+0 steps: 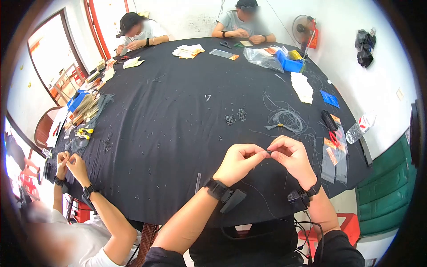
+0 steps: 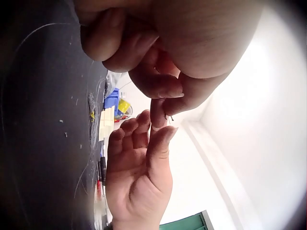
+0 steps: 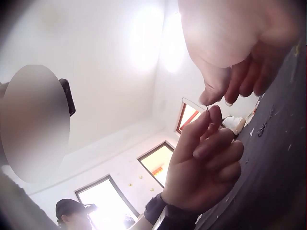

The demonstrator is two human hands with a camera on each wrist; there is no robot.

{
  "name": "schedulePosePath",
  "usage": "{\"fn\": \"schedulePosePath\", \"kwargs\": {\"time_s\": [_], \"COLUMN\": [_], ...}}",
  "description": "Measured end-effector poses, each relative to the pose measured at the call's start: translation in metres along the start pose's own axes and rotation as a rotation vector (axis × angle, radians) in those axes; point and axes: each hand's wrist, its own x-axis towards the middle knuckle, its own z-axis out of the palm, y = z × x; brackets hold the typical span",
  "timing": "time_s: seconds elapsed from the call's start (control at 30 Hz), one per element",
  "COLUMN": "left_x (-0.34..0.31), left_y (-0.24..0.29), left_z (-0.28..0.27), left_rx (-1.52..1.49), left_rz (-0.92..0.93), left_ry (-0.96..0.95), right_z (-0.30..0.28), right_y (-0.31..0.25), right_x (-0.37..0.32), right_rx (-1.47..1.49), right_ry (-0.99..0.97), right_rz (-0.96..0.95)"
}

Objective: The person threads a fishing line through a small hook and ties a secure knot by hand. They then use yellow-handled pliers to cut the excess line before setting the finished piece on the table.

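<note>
At the left of the head view, a doorway (image 1: 51, 49) opens in the white wall, with a brown chair (image 1: 42, 127) below it. The bench (image 1: 164, 115) fills the middle, covered in wrinkled black cloth dotted with pale snippets. At its left edge lie a blue box (image 1: 78, 101), stacked papers (image 1: 86, 112) and a yellow-handled tool (image 1: 84, 132); a person (image 1: 80, 236) in a white top sits at the lower left. A white figure 7 (image 1: 207, 98) marks the centre, and two dark tangles (image 1: 230, 119) lie right of it.

Lower right of centre, the left hand (image 1: 238, 164) and right hand (image 1: 293, 160) meet above the cloth. Each has thumb and forefinger closed in a pinch on a thin strand (image 3: 207, 109), hardly visible between the fingertips.

Just above the right hand lies a coil of filament (image 1: 287, 120). A blue tray (image 1: 291, 64) and a fan (image 1: 303, 29) stand at upper right, a black bag (image 1: 364, 46) hangs on the wall, and a clear bottle (image 1: 360, 128) is above a green door (image 1: 384, 182).
</note>
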Motion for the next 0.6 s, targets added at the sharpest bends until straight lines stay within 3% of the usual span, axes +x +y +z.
{"fn": "schedulePosePath", "kwargs": {"time_s": [0.2,0.3,0.6], "left_x": [-0.003,-0.002,-0.002], "left_y": [0.011,0.006,0.005], "left_z": [0.001,0.003,0.004], "left_rx": [0.054,0.023,0.056], "left_rz": [-0.086,-0.014,-0.075], "left_ry": [0.007,-0.002,-0.006], "right_z": [0.002,0.002,-0.005], "right_y": [0.007,0.01,0.018], "right_x": [-0.001,-0.001,-0.004], "right_rx": [0.01,0.056,0.039], "right_ry": [0.002,0.01,0.008], "right_rz": [-0.062,-0.064,-0.078]}}
